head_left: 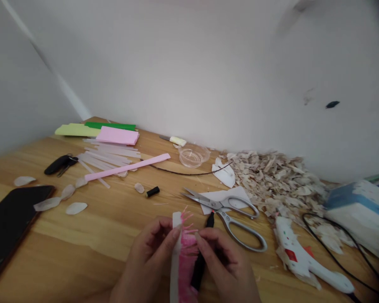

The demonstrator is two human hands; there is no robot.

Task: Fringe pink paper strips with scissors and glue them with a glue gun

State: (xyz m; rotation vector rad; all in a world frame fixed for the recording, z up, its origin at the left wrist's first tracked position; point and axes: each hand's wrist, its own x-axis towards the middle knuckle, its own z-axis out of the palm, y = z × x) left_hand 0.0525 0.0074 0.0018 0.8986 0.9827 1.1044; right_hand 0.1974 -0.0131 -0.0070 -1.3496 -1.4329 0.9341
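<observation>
My left hand (154, 252) pinches the upper part of a paper strip (176, 263), white along one side and coloured pink along its fringed side. The thumb and forefinger of my right hand (225, 261) are closed on the thin pink fringe strands at the strip's right edge. A black marker (199, 269), uncapped, passes behind the right fingers; I cannot tell if that hand holds it or it lies on the table. Its likely cap (153, 192) lies farther back. Silver scissors (222, 206) rest partly open just beyond the right hand, over a white paper piece (208, 196).
A hot glue gun (298, 252) with a black cable and a tissue pack (359, 210) are at right, before a heap of pale scraps (277, 179). Left are a phone (15, 227), keys (61, 165), petals, pale strips and folded coloured paper (118, 135). A clear dish (194, 155) stands near the wall.
</observation>
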